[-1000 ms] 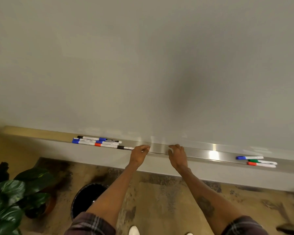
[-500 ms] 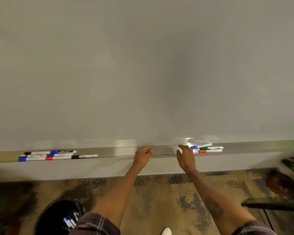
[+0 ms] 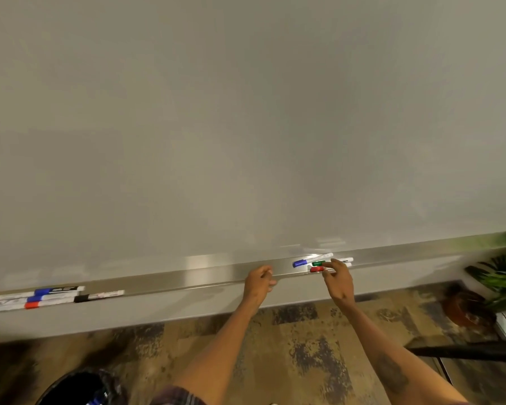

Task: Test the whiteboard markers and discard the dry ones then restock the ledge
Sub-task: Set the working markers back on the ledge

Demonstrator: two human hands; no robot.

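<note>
The whiteboard (image 3: 246, 112) fills most of what I see, bare and unmarked, so there is plenty of clean surface for a test stroke anywhere above my hands. Along its foot runs the metal ledge (image 3: 211, 276), a long shallow shelf with a raised front lip; it slopes across my view and most of its middle lies bare.

Down on the floor at lower left stands the black bin (image 3: 79, 390), with a few markers showing inside it. At the far right a potted plant (image 3: 497, 287) crowds that end of the ledge, and a dark bar cuts across the floor below it.

On the left of the ledge lies a larger cluster of markers (image 3: 41, 298), well apart from me. I judge I am at the picking-up step for the small group on the right: a blue-capped marker (image 3: 310, 260), a green-capped marker (image 3: 319, 263) and a red-capped marker (image 3: 316, 269), lying close together.

My right hand (image 3: 338, 280) is over them with fingers spread apart, the fingertips just at the green and red caps, nothing gripped yet. My left hand (image 3: 259, 283) rests loosely curled on the ledge's front lip, empty.

Next I must pinch one barrel without knocking the others over the lip, then uncap it.
</note>
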